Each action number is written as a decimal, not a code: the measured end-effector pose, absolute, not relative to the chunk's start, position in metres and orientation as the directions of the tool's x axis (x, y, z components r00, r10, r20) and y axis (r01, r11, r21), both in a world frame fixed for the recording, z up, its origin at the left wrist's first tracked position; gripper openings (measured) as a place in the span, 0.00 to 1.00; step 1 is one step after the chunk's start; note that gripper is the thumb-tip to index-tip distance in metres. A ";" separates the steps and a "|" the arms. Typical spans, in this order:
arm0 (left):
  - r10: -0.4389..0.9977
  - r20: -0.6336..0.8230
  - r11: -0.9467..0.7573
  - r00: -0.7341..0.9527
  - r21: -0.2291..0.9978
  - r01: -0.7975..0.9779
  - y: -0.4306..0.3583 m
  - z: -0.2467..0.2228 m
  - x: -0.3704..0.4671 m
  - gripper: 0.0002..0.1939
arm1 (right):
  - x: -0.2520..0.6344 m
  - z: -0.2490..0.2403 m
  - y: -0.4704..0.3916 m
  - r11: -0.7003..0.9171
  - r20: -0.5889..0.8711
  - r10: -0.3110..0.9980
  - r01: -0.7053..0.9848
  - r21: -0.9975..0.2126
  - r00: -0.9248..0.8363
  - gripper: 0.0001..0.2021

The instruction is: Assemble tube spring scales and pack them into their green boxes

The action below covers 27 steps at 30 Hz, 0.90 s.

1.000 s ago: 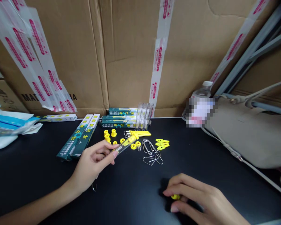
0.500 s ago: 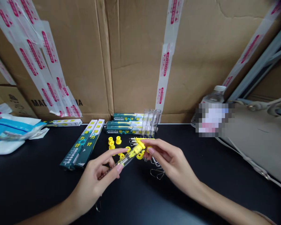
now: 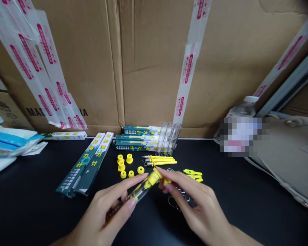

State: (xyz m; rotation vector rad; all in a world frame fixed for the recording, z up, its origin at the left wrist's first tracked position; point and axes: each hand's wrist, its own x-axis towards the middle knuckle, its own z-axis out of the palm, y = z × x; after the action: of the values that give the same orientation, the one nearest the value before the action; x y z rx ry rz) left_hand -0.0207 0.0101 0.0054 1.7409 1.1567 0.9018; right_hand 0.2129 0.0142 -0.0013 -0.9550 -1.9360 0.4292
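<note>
My left hand (image 3: pixel 107 208) is wrapped round a clear tubular spring scale (image 3: pixel 143 191), tilted up to the right. Inside the tube a metal spring and yellow parts show; a yellow cap (image 3: pixel 156 175) sits at its upper end. With thumb and fingers pinched, my right hand (image 3: pixel 197 201) holds a small yellow plug (image 3: pixel 166 182) right beside that end, its index fingertip at the cap. Several loose yellow plugs (image 3: pixel 121 166) lie just beyond my left hand. Wire hooks (image 3: pixel 173 202) lie partly hidden behind my right hand.
Clear tubes (image 3: pixel 167 138) stand upright before stacked boxes (image 3: pixel 136 147). Yellow rods with springs (image 3: pixel 161 160) and flat yellow pieces (image 3: pixel 193 175) lie on the black table. Two long boxes (image 3: pixel 88 164) are left, a bottle (image 3: pixel 242 109) and a bag (image 3: pixel 284 164) right; cardboard (image 3: pixel 149 68) rises behind.
The view has shifted slightly. Both hands and the spring scale sit a little lower and nearer, uncovering the yellow rods and flat yellow pieces. Each hand keeps its hold.
</note>
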 end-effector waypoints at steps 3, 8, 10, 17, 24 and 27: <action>0.935 0.169 -0.283 0.313 0.885 0.369 0.008 0.007 -0.019 0.21 | 0.214 -0.001 0.014 0.622 0.553 0.782 0.419 -0.661 -0.288 0.22; 0.934 0.117 -0.268 0.336 0.853 0.447 0.004 0.003 -0.023 0.30 | 0.213 -0.005 0.015 0.472 0.403 0.880 0.373 -0.799 -0.250 0.16; 0.938 -0.014 -0.150 0.348 0.886 0.439 0.005 0.001 -0.026 0.33 | 0.211 -0.007 0.017 0.406 0.339 0.910 0.346 -0.846 -0.239 0.15; 0.805 -0.292 0.128 0.517 0.936 0.328 0.019 0.004 -0.030 0.35 | 0.206 -0.012 0.024 0.292 0.237 0.946 0.265 -0.919 -0.223 0.15; 0.903 -0.115 0.080 0.413 0.992 0.102 0.023 0.001 -0.030 0.32 | 0.205 -0.010 0.025 0.231 0.192 0.959 0.183 -0.956 -0.210 0.16; 0.913 -0.136 0.092 0.385 0.987 0.130 0.022 0.001 -0.033 0.32 | 0.206 -0.009 0.025 0.192 0.161 0.965 0.143 -0.971 -0.208 0.15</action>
State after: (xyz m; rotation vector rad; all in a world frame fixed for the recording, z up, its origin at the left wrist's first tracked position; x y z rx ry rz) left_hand -0.0327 0.0221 0.0010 1.3651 1.0350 0.7713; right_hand 0.2056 0.0253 -0.0091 -1.0908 -1.5540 1.1320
